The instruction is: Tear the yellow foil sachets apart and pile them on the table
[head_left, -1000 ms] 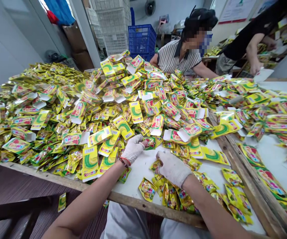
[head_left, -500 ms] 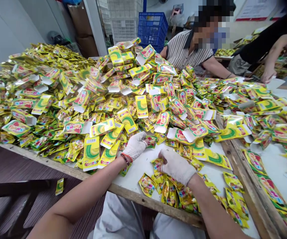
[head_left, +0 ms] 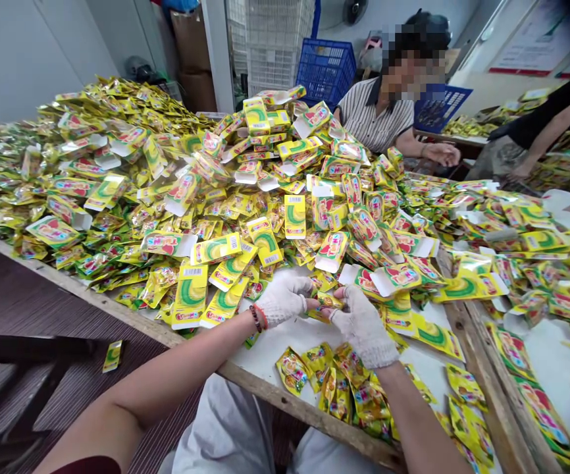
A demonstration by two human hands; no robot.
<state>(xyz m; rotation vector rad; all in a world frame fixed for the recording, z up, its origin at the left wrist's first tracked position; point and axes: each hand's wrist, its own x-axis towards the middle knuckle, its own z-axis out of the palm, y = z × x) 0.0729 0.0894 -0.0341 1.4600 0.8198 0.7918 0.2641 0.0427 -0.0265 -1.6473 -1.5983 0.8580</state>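
My left hand [head_left: 285, 301], in a white glove with bare fingertips, is closed on the left end of a small yellow sachet [head_left: 330, 300]. My right hand [head_left: 364, 326], gloved the same way, pinches the sachet's right side between thumb and fingers. The hands face each other just above the white tabletop [head_left: 285, 339]. Below my right hand lies a loose group of yellow sachets [head_left: 339, 385], partly covered by my forearm. Flattened yellow-green cartons [head_left: 189, 293] lie to the left of my left hand.
A large heap of sachets and cartons [head_left: 260, 174] covers the back and left. A wooden strip [head_left: 477, 355] divides the table on the right; the front has a wooden edge [head_left: 285, 398]. A co-worker [head_left: 378, 115] sits opposite, another person's arm [head_left: 556, 135] beyond. Blue crates [head_left: 325, 69] stand behind.
My right hand has come up from the sachet group and met my left hand, which moved right; a sachet is now between them. The co-worker's hand has drawn back. The view has shifted.
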